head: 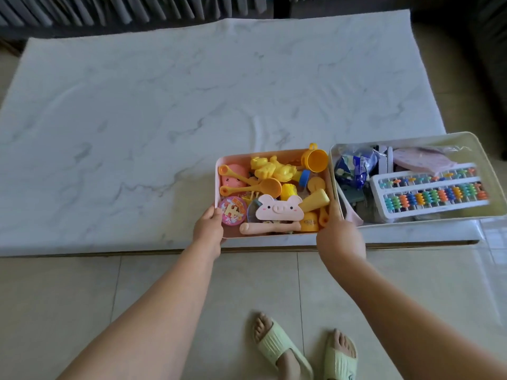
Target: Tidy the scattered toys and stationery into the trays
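A pink tray (274, 152) full of toys sits near the table's front edge. Among the toys are a yellow cup (315, 160), orange spoons (258, 185) and a pink pig clip (278, 211). My left hand (208, 229) grips the tray's front left corner. My right hand (338, 231) grips its front right corner, thumb inside the rim. Touching it on the right is a white tray (406, 139) with a colourful abacus (430, 193), a blue packet (354, 165) and a pink case (422, 160).
The white marble table (164, 119) stretches wide to the left and back. Its front edge runs just below the trays. Tiled floor (82, 297) lies in front, with my feet in green slippers (279, 349). A dark sofa (109, 12) stands behind the table.
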The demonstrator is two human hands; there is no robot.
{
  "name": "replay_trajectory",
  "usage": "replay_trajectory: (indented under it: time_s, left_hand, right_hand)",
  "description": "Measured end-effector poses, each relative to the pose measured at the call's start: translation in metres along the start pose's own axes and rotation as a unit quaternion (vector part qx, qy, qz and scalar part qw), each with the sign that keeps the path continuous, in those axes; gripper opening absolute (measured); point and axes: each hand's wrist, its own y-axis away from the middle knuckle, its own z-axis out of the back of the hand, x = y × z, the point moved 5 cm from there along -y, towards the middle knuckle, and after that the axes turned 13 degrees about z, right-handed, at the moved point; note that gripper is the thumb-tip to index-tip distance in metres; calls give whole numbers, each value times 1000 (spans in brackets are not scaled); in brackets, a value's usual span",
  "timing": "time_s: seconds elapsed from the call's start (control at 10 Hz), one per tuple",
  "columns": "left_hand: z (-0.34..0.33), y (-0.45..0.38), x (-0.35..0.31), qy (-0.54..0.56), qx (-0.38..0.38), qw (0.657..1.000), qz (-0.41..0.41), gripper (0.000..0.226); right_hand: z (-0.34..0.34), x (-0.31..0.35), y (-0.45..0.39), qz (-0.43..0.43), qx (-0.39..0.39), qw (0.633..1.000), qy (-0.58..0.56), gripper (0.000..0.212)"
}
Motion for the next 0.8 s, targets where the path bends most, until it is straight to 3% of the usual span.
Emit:
replay_trajectory:
  time_s: [0.1, 0.4, 0.6, 0.8]
  left_hand:
    - [-3, -2, 0, -7, 10, 1000, -1, 20]
    - [-5, 5, -10, -188, -45, 979, -69, 41]
    - [-17, 74, -54, -342, -180, 913, -133, 57]
    - [-46, 174, -95, -464, -193, 820, -273, 68]
  right_hand:
    - [-8, 5, 3, 12, -10, 1000, -5, 81]
    - [-1, 1, 14, 6, -23, 998, -59, 75]
    - [39, 12, 23, 53, -24, 998, -39, 77]
    - [117, 31, 43, 145, -99, 984, 25, 58]
